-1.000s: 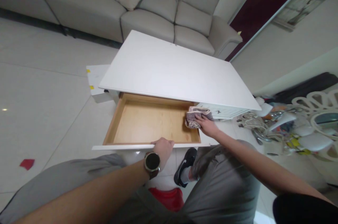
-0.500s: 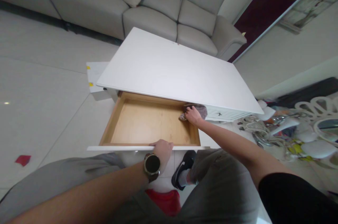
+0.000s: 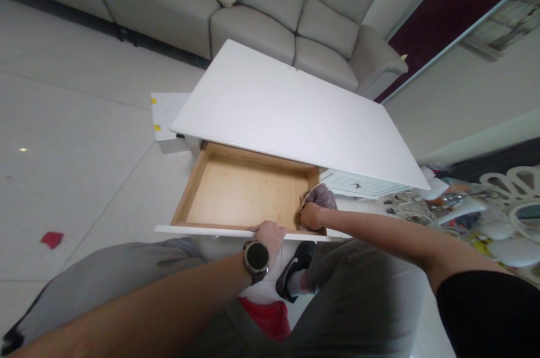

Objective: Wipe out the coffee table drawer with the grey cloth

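A wooden drawer point(image 3: 244, 189) with a white front is pulled out of a white coffee table point(image 3: 291, 105). My left hand point(image 3: 270, 234), with a watch on its wrist, grips the top edge of the drawer front. In the drawer's front right corner, my right hand point(image 3: 311, 216) is closed on a brownish-purple cloth point(image 3: 322, 196). Part of the cloth hangs over the right side wall, and part lies under my fingers inside. No other object shows in the drawer.
Behind the table stands a grey sofa point(image 3: 261, 26). A white box point(image 3: 169, 113) is left of the table. Between my legs is a red object point(image 3: 270, 318), near my shoe point(image 3: 295, 273). Cluttered white chairs point(image 3: 512, 240) stand at the right. Red scrap point(image 3: 53, 240) lies on the floor.
My right hand has moved the cloth along the drawer's right side, from the back corner toward the front corner. The left hand keeps its place on the drawer front. The view has shifted slightly.
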`<act>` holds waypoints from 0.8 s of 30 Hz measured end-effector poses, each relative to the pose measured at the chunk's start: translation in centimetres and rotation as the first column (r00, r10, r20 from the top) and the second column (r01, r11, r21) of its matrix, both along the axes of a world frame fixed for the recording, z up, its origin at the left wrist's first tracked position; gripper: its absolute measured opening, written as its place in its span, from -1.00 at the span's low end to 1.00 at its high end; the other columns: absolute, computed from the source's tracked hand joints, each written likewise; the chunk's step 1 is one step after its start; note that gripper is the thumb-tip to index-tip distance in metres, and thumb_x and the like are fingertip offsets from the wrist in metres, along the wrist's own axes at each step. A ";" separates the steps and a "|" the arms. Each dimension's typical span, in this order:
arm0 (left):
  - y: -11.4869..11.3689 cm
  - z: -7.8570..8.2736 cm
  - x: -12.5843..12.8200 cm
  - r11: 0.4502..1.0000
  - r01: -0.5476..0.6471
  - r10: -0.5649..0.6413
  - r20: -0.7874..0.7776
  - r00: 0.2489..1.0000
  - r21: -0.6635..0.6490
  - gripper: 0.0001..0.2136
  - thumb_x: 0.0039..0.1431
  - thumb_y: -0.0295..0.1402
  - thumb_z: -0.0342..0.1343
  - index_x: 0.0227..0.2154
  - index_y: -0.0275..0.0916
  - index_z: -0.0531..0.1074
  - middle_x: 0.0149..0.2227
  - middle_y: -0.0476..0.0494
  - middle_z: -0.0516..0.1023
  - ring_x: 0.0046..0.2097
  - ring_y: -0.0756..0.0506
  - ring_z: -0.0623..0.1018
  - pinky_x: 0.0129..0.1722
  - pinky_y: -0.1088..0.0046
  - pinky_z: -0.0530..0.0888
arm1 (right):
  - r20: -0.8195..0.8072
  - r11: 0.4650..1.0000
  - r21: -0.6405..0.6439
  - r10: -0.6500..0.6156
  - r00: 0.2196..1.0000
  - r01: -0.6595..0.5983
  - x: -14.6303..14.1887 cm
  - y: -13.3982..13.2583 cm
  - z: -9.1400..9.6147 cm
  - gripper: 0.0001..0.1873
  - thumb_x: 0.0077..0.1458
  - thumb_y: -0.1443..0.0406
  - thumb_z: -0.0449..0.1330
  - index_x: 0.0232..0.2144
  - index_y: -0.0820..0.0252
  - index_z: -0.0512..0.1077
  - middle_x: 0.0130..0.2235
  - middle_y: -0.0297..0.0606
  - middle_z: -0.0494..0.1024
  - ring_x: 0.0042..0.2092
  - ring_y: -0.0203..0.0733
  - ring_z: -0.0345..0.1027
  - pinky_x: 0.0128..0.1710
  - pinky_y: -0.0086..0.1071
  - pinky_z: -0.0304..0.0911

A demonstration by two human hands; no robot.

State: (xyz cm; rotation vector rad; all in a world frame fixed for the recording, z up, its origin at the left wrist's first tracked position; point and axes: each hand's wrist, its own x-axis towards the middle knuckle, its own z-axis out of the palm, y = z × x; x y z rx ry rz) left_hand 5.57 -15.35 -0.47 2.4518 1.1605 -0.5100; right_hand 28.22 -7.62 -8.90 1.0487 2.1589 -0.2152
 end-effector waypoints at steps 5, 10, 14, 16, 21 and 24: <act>0.2 -0.3 -0.4 1.000 0.025 -0.025 0.057 0.998 0.000 -0.63 0.25 -0.64 -0.11 0.01 -0.36 0.48 -0.23 -0.41 0.63 -0.15 -0.32 0.65 -0.28 0.12 0.61 | 0.086 0.983 0.181 -0.029 0.996 0.013 0.1 4.5 1.8 -0.63 0.11 0.41 0.10 -0.11 0.31 0.63 0.04 0.20 0.58 0.19 0.27 0.36 0.30 0.27 -0.06; 0.2 -0.4 -0.6 0.999 0.041 -0.041 0.042 0.998 -0.006 -0.65 0.27 -0.62 -0.12 0.00 -0.36 0.47 -0.22 -0.40 0.63 -0.13 -0.32 0.65 -0.27 0.14 0.60 | 0.139 0.976 0.212 -0.075 0.987 0.045 0.0 5.8 1.5 -0.62 0.16 0.41 0.09 -0.05 0.33 0.60 0.07 0.23 0.56 0.22 0.29 0.32 0.29 0.39 -0.18; 0.3 -0.2 -0.8 0.998 0.069 -0.069 0.041 0.997 -0.005 -0.68 0.30 -0.59 -0.11 0.00 -0.36 0.46 -0.19 -0.40 0.63 -0.11 -0.31 0.65 -0.25 0.13 0.60 | 0.161 0.996 0.076 -0.056 0.985 0.045 -1.2 0.2 -0.5 -0.84 0.05 0.37 0.24 -0.36 0.21 0.65 -0.16 0.04 0.68 -0.02 0.19 0.53 0.13 0.16 0.28; 0.4 -0.3 -0.8 0.997 0.077 -0.077 0.044 0.996 0.004 -0.68 0.30 -0.59 -0.11 0.00 -0.36 0.45 -0.19 -0.40 0.63 -0.12 -0.31 0.65 -0.26 0.14 0.59 | 0.154 0.998 0.034 -0.056 0.986 0.052 -1.6 -1.4 -1.1 -0.88 0.03 0.37 0.27 -0.47 0.14 0.63 -0.26 -0.07 0.69 -0.14 0.09 0.57 -0.01 -0.01 0.42; 0.3 -0.5 -0.7 0.997 0.080 -0.081 0.029 0.996 0.011 -0.66 0.28 -0.61 -0.09 0.03 -0.34 0.44 -0.21 -0.38 0.63 -0.12 -0.35 0.65 -0.30 0.11 0.60 | 0.107 0.978 0.195 -0.101 0.989 0.079 -0.5 2.7 0.4 -0.66 0.18 0.42 0.07 -0.14 0.31 0.62 -0.02 0.17 0.61 0.08 0.25 0.43 0.16 0.21 0.19; 0.3 -0.4 -0.6 0.998 0.067 -0.067 0.023 0.997 -0.003 -0.63 0.28 -0.61 -0.12 0.05 -0.33 0.44 -0.22 -0.38 0.63 -0.12 -0.36 0.64 -0.32 0.10 0.59 | 0.068 0.948 0.301 -0.130 0.989 0.104 0.9 6.1 1.5 -0.53 0.24 0.40 -0.04 0.08 0.37 0.52 0.14 0.25 0.49 0.22 0.29 0.27 0.25 0.30 -0.05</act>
